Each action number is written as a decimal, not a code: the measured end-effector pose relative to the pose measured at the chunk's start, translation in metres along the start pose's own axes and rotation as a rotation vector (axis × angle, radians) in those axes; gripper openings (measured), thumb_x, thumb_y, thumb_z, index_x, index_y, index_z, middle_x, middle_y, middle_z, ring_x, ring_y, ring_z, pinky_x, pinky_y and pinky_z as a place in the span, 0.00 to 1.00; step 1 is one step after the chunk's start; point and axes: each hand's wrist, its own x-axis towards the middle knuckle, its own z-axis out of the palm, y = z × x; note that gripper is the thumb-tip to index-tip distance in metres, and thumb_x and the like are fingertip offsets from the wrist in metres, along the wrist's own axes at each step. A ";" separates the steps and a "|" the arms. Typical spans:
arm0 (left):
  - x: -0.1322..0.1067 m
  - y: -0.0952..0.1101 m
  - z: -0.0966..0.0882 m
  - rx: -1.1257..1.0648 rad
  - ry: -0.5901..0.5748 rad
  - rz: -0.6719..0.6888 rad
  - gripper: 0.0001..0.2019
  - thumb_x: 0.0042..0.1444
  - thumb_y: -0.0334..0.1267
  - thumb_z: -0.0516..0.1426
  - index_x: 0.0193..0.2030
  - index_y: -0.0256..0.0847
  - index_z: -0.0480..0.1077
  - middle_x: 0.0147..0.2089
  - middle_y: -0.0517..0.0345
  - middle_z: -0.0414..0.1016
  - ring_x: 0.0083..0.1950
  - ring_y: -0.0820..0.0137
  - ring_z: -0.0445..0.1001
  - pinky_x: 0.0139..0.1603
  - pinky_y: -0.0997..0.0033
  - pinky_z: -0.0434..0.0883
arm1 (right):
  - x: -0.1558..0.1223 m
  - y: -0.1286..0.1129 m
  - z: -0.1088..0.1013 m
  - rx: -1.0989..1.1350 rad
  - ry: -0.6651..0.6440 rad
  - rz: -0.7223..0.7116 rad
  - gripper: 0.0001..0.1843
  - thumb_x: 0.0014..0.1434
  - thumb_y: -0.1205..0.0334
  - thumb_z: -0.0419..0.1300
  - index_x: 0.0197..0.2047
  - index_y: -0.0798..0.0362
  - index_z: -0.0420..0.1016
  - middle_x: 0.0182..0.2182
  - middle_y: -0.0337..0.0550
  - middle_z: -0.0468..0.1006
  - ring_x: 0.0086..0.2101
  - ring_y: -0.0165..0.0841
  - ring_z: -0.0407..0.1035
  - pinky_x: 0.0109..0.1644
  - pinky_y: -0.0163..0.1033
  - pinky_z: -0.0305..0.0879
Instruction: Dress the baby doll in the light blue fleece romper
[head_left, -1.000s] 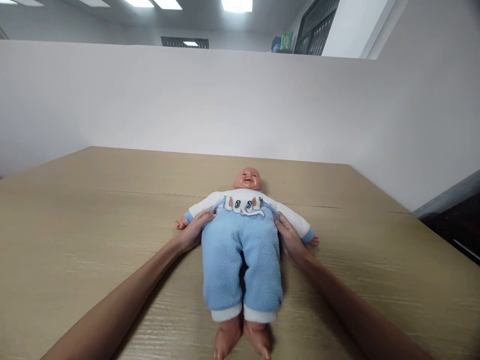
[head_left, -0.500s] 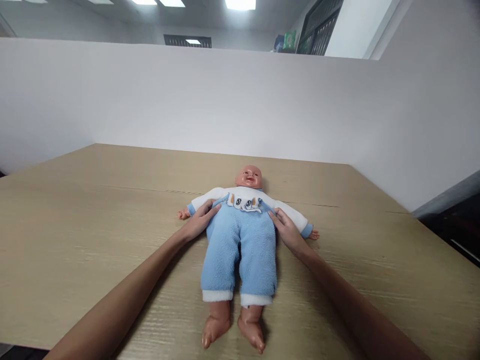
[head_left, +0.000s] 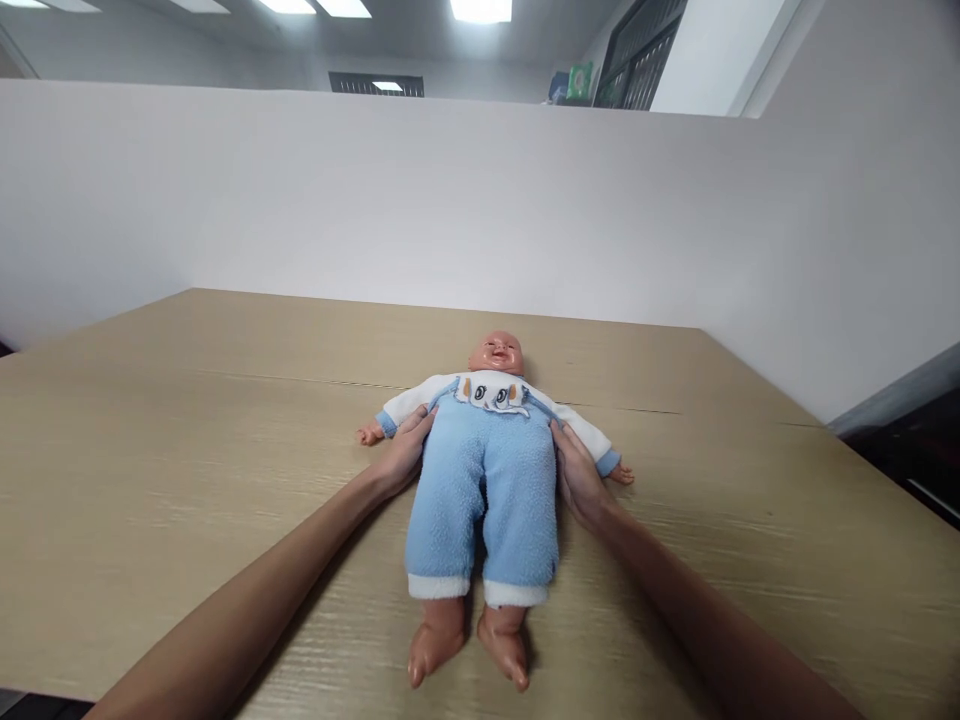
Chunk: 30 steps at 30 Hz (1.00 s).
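Observation:
A baby doll [head_left: 498,352] lies on its back, head away from me and bare feet toward me. It wears a white long-sleeved top [head_left: 420,393] with blue cuffs, and light blue fleece pants [head_left: 450,480] with white hems. At their upper edge sits an animal-face patch [head_left: 491,392] with two big eyes. My left hand [head_left: 405,450] is closed on the left side of the pants near the waist, thumb alongside. Opposite it, my right hand [head_left: 579,470] grips the right side at the same height. Some fingertips are hidden behind the cloth.
The doll rests on a wide wooden table [head_left: 225,450] with a seam across it. A white partition [head_left: 375,200] rises behind the far edge. Off the table's right side is a dark object [head_left: 915,440], partly cut off.
The pants' top edge and the patch have shifted slightly up toward the doll's neck, and the patch lies more spread. Both hands moved a little to the right, gripping lower along the sides.

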 end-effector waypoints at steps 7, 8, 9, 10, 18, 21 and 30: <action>0.010 0.008 -0.025 0.012 -0.195 -0.023 0.24 0.62 0.54 0.67 0.58 0.39 0.78 0.52 0.50 0.82 0.52 0.58 0.76 0.52 0.65 0.69 | 0.003 -0.011 0.002 -0.011 -0.062 -0.029 0.31 0.56 0.39 0.73 0.59 0.43 0.79 0.63 0.38 0.79 0.68 0.42 0.66 0.80 0.49 0.51; 0.011 0.010 -0.029 0.048 -0.207 -0.022 0.24 0.63 0.54 0.66 0.57 0.39 0.79 0.52 0.49 0.82 0.53 0.58 0.76 0.53 0.65 0.69 | 0.003 -0.012 0.001 -0.013 -0.057 -0.029 0.30 0.57 0.39 0.73 0.58 0.43 0.79 0.62 0.38 0.80 0.65 0.42 0.69 0.79 0.49 0.53; 0.011 0.011 -0.031 0.071 -0.216 -0.015 0.23 0.63 0.54 0.66 0.56 0.39 0.79 0.54 0.49 0.82 0.55 0.57 0.75 0.55 0.64 0.68 | 0.003 -0.012 0.000 -0.021 -0.050 -0.033 0.28 0.58 0.40 0.72 0.56 0.42 0.79 0.60 0.38 0.80 0.63 0.42 0.70 0.77 0.48 0.56; 0.011 0.012 -0.033 0.079 -0.219 -0.006 0.22 0.64 0.53 0.66 0.56 0.39 0.79 0.55 0.49 0.81 0.57 0.57 0.74 0.58 0.64 0.67 | 0.002 -0.013 -0.001 -0.035 -0.042 -0.044 0.25 0.59 0.40 0.72 0.54 0.42 0.79 0.58 0.37 0.81 0.60 0.41 0.72 0.75 0.47 0.58; 0.009 0.012 -0.027 0.145 -0.113 0.177 0.16 0.69 0.54 0.62 0.46 0.42 0.75 0.43 0.59 0.74 0.44 0.65 0.69 0.49 0.68 0.65 | -0.009 -0.025 0.002 -0.217 -0.066 -0.305 0.16 0.64 0.45 0.65 0.36 0.47 0.70 0.35 0.35 0.71 0.39 0.35 0.65 0.51 0.38 0.64; 0.009 0.014 -0.020 0.277 -0.046 0.313 0.16 0.72 0.54 0.58 0.44 0.42 0.73 0.41 0.60 0.70 0.43 0.67 0.66 0.47 0.69 0.64 | -0.004 -0.036 0.006 -0.231 -0.073 -0.296 0.17 0.64 0.45 0.64 0.34 0.47 0.67 0.33 0.35 0.66 0.36 0.35 0.61 0.45 0.38 0.62; 0.004 0.010 -0.011 0.409 0.146 0.503 0.12 0.75 0.49 0.57 0.52 0.43 0.72 0.48 0.54 0.75 0.51 0.63 0.73 0.56 0.64 0.68 | 0.043 -0.091 0.065 -0.624 -0.199 -0.310 0.17 0.67 0.43 0.61 0.38 0.48 0.74 0.33 0.38 0.77 0.35 0.36 0.69 0.43 0.41 0.65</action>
